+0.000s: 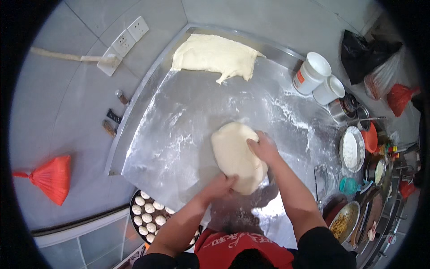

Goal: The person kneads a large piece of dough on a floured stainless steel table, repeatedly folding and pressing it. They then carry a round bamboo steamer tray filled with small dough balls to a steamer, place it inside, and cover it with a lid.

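A smooth, flattened oval of pale dough (233, 148) lies before me on the floured stainless-steel worktop (168, 127). My right hand (265, 148) grips its right edge, thumb on top and the fingers hidden behind or under it. At the near left edge, my left hand (221, 186) holds the dough with the fingertips over its rim; some of its fingers are blurred or out of sight. A larger slab of dough (215, 55) with a torn, stretched front edge rests at the far end of the worktop, apart from both hands.
Below the left corner is a round black pan (158, 215) with several small dough balls. White tubs (310, 74) stand at the back right. Along the right are a bowl of flour (351, 149), a scraper (320, 181), a teal bottle (349, 185) and a bowl of yellowish filling (344, 223).
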{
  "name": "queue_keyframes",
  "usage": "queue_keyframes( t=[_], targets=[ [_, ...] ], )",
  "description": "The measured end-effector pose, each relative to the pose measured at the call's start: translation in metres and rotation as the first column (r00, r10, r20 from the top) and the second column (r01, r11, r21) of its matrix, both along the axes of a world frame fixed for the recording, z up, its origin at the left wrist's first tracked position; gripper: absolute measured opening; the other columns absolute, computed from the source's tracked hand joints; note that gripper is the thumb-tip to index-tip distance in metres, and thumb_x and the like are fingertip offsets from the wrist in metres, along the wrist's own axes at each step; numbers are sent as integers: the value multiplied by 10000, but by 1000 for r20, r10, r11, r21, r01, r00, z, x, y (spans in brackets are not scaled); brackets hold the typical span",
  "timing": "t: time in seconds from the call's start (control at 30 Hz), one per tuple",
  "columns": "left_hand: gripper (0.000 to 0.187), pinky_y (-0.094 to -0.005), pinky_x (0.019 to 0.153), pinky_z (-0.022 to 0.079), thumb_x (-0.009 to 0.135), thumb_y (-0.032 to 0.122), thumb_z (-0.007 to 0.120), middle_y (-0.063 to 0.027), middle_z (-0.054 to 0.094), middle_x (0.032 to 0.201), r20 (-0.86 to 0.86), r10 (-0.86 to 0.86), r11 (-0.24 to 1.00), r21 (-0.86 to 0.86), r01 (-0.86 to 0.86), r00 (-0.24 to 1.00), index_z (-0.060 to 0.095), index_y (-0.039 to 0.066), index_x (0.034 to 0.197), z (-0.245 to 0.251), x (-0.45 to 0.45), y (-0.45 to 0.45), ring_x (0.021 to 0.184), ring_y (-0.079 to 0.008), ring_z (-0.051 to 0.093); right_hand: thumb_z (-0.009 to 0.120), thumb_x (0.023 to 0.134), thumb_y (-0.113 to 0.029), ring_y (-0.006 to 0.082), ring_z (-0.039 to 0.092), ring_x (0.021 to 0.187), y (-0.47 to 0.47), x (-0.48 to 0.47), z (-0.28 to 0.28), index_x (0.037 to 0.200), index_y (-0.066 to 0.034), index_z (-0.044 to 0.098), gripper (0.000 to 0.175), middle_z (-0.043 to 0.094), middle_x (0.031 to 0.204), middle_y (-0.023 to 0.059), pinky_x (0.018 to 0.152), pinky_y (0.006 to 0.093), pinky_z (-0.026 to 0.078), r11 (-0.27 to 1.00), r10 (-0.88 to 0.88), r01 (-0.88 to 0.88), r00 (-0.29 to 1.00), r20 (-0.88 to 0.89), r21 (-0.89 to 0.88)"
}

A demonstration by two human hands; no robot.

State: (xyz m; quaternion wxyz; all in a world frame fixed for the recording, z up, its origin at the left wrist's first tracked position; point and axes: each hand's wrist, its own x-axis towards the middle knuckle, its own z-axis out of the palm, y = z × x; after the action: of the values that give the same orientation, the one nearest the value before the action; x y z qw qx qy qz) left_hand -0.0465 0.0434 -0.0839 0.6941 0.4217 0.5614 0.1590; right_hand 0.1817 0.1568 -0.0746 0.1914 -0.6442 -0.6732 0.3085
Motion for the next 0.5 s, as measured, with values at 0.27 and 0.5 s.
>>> queue_keyframes(
  t=[0.27,0.5],
  targets=[
    [418,-477,833,530,1041,372,515,-238,709,961,-469,273,770,631,101,840,705,1,1064,42,-1,-19,894,-409,686,741,876,-277,380,661,1054,-91,-27,72,1032,-45,703,283,690,1002,180,906,463,529,872,489,-487,870,60,-38],
    [456,-585,1040,414,940,370,603,-241,620,1314,-486,200,563,768,307,851,630,18,1229,46,7,-105,1217,-424,579,662,948,-386,424,577,1260,-183,-19,65,1248,-13,658,479,612,1361,247,1065,522,449,852,509,-522,845,166,39]
  ],
)
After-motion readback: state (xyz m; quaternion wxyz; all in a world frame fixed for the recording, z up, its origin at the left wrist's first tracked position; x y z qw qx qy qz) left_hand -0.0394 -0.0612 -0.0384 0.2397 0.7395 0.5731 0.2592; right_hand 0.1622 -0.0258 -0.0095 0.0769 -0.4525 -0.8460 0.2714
